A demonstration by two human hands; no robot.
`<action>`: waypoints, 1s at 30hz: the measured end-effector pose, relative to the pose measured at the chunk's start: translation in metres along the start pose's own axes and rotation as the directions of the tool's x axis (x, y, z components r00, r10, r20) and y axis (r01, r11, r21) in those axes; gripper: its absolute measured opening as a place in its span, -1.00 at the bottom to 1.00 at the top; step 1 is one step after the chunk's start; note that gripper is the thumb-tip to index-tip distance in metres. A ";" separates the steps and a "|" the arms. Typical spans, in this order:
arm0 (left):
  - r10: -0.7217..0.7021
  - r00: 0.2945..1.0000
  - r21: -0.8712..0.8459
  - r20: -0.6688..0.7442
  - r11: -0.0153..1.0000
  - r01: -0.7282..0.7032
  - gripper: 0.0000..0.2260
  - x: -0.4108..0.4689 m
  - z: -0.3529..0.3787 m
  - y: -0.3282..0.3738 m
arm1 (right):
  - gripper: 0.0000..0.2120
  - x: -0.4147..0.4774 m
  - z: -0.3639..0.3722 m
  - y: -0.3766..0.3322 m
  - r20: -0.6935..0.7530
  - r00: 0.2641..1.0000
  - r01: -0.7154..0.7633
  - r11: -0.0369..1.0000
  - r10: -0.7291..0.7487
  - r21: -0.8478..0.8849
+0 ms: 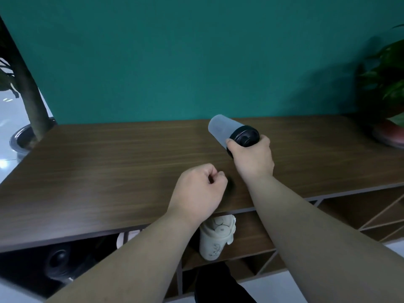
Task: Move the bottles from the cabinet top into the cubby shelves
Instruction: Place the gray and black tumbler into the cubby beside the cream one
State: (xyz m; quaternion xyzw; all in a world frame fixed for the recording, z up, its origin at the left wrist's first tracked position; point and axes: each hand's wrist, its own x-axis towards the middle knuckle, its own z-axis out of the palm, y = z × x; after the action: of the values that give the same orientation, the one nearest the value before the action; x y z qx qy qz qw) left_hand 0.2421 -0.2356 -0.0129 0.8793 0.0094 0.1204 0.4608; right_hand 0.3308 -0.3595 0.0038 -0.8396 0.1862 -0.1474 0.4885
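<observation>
- A teal wall (175, 62) is filling the background, and a dark wood worktop (109, 162) is stretching across the view below it, forming the cabinet top.
- At the far left, a plant trunk (26, 88) is rising out of a dark pot (20, 138) just beyond the worktop's corner.
- In the lower left cubby (32, 274), a dark bottle (60, 264) is lying in shadow with its round end facing out.
- The left hand (197, 189) is hovering over the worktop's front edge, curled into a loose fist and holding nothing.
- Below it, in the next cubby, a cream bottle (215, 239) is standing with its lid toward the camera.
- The right hand (251, 156) is gripping a frosted clear bottle (223, 130) by its black lid (244, 135), holding it tilted over the worktop with its base pointing up and away.
- To the right, the cubby shelves (360, 213) with slanted dividers are standing open.
- At the far right, a leafy plant (389, 68) in a reddish pot (389, 134) is sitting on the worktop.
</observation>
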 end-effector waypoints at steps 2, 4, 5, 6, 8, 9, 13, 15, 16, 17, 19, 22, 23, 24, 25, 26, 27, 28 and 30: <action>0.005 1.000 -0.006 -0.006 1.000 -0.006 -0.69 -0.001 -0.001 0.000 | -0.13 -0.006 -0.011 0.004 0.029 1.000 -0.007 0.998 0.005 0.070; 0.013 1.000 -0.023 -0.025 1.000 -0.014 -0.72 -0.004 -0.002 0.000 | -0.13 -0.013 -0.030 0.013 0.074 0.997 -0.005 0.988 -0.007 0.151; 0.027 0.999 -0.028 -0.043 0.999 -0.028 -0.75 -0.006 -0.002 -0.001 | -0.12 -0.018 -0.042 0.020 0.100 0.995 -0.003 0.979 -0.017 0.205; 0.044 0.997 -0.040 -0.069 0.998 -0.047 -0.79 -0.009 -0.003 -0.001 | -0.12 -0.024 -0.057 0.028 0.121 0.992 -0.003 0.964 -0.030 0.266; 0.087 0.985 -0.123 -0.151 0.987 -0.106 -0.84 -0.020 -0.001 0.000 | -0.16 -0.036 -0.090 0.043 0.179 0.983 -0.027 0.917 -0.049 0.399; 0.107 0.974 -0.194 -0.200 0.970 -0.147 -0.80 -0.028 0.002 0.001 | -0.20 -0.041 -0.108 0.053 0.212 0.975 -0.040 0.891 -0.064 0.453; 0.291 0.937 -0.334 -0.191 0.879 -0.341 -0.67 -0.080 0.026 0.002 | -0.22 -0.056 -0.180 0.094 0.376 0.892 0.049 0.879 -0.252 0.474; 0.381 0.924 -0.263 -0.027 0.889 -0.374 -0.55 -0.105 0.045 -0.006 | -0.17 -0.058 -0.207 0.108 0.453 0.829 0.142 0.907 -0.328 0.397; 0.380 0.920 -0.220 0.089 0.909 -0.354 -0.46 -0.113 0.054 -0.010 | -0.17 -0.058 -0.215 0.114 0.501 0.797 0.166 0.920 -0.338 0.356; 0.350 0.913 -0.175 0.209 0.932 -0.317 -0.37 -0.118 0.064 -0.013 | -0.17 -0.056 -0.219 0.119 0.550 0.764 0.188 0.932 -0.337 0.309; 0.222 0.887 -0.078 0.405 0.975 -0.208 -0.23 -0.121 0.087 -0.020 | -0.16 -0.048 -0.217 0.127 0.660 0.691 0.246 0.954 -0.295 0.168; 0.061 0.848 -0.053 0.526 0.998 -0.039 -0.14 -0.107 0.121 -0.030 | -0.09 -0.038 -0.196 0.140 0.764 0.604 0.346 0.938 -0.226 0.004; 0.054 0.840 -0.087 0.540 0.996 -0.008 -0.16 -0.102 0.133 -0.036 | -0.08 -0.035 -0.187 0.146 0.772 0.596 0.367 0.930 -0.223 -0.015; 0.043 0.844 -0.107 0.534 0.994 0.016 -0.17 -0.097 0.144 -0.043 | -0.07 -0.032 -0.177 0.153 0.770 0.598 0.375 0.927 -0.223 -0.023; 0.009 0.852 -0.117 0.523 0.991 0.061 -0.19 -0.092 0.155 -0.051 | -0.06 -0.030 -0.168 0.159 0.762 0.610 0.372 0.928 -0.216 -0.034; -0.031 0.860 -0.131 0.509 0.985 0.113 -0.22 -0.088 0.164 -0.058 | -0.02 -0.028 -0.158 0.166 0.747 0.633 0.358 0.933 -0.205 -0.048; -0.046 0.866 -0.174 0.498 0.973 0.151 -0.28 -0.085 0.177 -0.068 | 0.04 -0.028 -0.149 0.174 0.721 0.668 0.337 0.939 -0.187 -0.068; -0.068 0.874 -0.188 0.481 0.966 0.178 -0.34 -0.084 0.186 -0.075 | 0.12 -0.030 -0.138 0.182 0.688 0.707 0.312 0.945 -0.163 -0.096; -0.136 0.872 -0.162 0.471 0.958 0.237 -0.33 -0.080 0.205 -0.090 | 0.18 -0.036 -0.117 0.196 0.597 0.795 0.250 0.955 -0.108 -0.161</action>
State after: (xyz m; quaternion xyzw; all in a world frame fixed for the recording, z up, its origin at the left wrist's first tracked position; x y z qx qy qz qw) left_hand 0.2181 -0.3596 -0.2148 0.8229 -0.0263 -0.1336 0.5517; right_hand 0.2151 -0.5213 -0.1143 -0.9090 -0.0371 0.0935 0.4045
